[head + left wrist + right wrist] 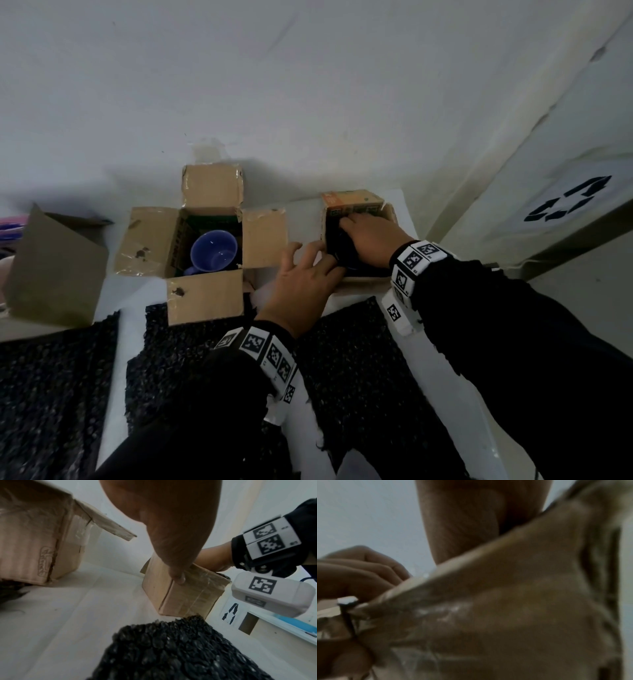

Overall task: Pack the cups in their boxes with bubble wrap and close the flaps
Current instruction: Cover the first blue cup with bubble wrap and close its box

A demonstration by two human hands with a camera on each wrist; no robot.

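My right hand (371,236) reaches into the small cardboard box (181,595), fingers pushing down on a black bubble-wrapped bundle (342,246) inside; I cannot tell whether they curl round it. My left hand (301,277) steadies the box's left wall, fingers spread. Left of both hands, a blue cup (214,251) lies in an open box (205,243). Black bubble wrap sheets (356,370) lie beneath my wrists.
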